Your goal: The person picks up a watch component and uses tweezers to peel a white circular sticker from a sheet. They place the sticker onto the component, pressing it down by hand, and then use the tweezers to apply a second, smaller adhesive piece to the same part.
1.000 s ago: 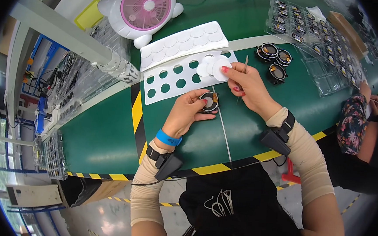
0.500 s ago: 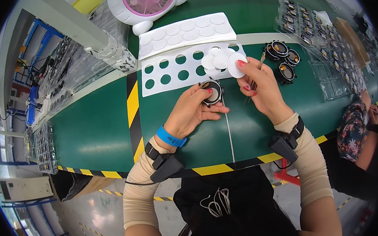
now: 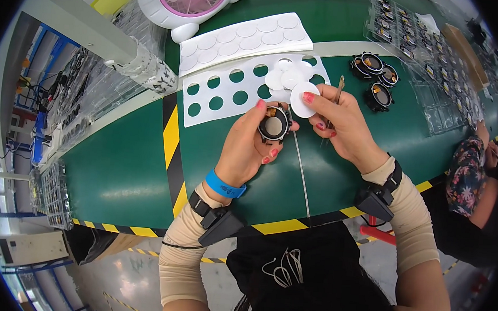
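My left hand [image 3: 241, 146] is closed around a round black watch case [image 3: 274, 126] and holds it face up, a pale disc and an orange bit showing inside its ring. Just right of it, my right hand [image 3: 350, 127] pinches a white round sticker [image 3: 300, 103] between thumb and finger. A slim metal tool, perhaps tweezers [image 3: 340, 87], is also tucked in that hand, its tip partly hidden by the fingers. Several loose white discs [image 3: 294, 75] lie piled behind, on a white sheet with round holes [image 3: 206, 111].
Behind the punched sheet is a sheet of round stickers [image 3: 243, 38]. Several black watch cases [image 3: 378, 96] sit at the right, near clear plastic trays [image 3: 431, 105] of parts. A pink and white fan [image 3: 187, 7] stands at the back. Another person's arm [image 3: 473, 154] is at far right.
My left hand has turned, its thumb moving off the watch case's face to the rim. My right hand has brought the white sticker slightly nearer and to the left.
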`<action>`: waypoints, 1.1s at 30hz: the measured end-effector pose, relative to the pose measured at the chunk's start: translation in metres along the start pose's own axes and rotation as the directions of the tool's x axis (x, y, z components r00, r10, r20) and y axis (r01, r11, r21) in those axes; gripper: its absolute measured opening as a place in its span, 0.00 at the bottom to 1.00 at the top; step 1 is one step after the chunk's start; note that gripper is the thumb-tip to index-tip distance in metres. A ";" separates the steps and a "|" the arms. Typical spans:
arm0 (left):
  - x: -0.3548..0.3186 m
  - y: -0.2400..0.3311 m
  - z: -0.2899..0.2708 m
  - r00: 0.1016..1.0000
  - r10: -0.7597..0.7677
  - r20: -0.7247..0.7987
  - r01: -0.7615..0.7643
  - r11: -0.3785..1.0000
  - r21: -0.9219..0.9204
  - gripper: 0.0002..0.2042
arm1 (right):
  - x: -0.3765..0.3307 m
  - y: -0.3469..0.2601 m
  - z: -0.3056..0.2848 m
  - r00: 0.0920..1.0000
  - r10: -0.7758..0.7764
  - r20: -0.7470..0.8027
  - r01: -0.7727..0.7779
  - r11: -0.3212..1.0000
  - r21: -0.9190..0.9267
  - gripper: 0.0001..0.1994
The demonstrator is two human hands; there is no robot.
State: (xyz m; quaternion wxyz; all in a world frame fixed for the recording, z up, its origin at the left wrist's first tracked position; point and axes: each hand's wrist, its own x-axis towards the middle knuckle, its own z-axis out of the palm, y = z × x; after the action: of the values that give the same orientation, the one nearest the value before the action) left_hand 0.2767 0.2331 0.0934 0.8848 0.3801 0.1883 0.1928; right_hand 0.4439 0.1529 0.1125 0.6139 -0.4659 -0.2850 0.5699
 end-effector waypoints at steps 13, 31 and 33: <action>-0.001 0.001 0.019 0.988 0.077 -0.132 -0.076 0.997 0.016 0.16 | -0.002 0.004 0.000 0.998 0.047 0.036 -0.045 0.998 -0.039 0.06; -0.001 -0.007 0.015 0.985 0.140 -0.099 -0.125 0.981 0.146 0.18 | -0.007 0.006 0.005 0.997 -0.005 0.074 0.015 0.989 -0.144 0.11; -0.001 -0.008 0.014 0.987 0.131 -0.098 -0.119 0.986 0.117 0.18 | -0.007 0.006 0.005 0.997 -0.009 0.080 0.020 0.990 -0.141 0.12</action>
State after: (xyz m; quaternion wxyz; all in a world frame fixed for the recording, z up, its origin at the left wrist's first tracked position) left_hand 0.2842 0.2198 0.0966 0.8373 0.4291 0.2210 0.2569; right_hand 0.4356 0.1467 0.1108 0.5715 -0.4832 -0.3523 0.5619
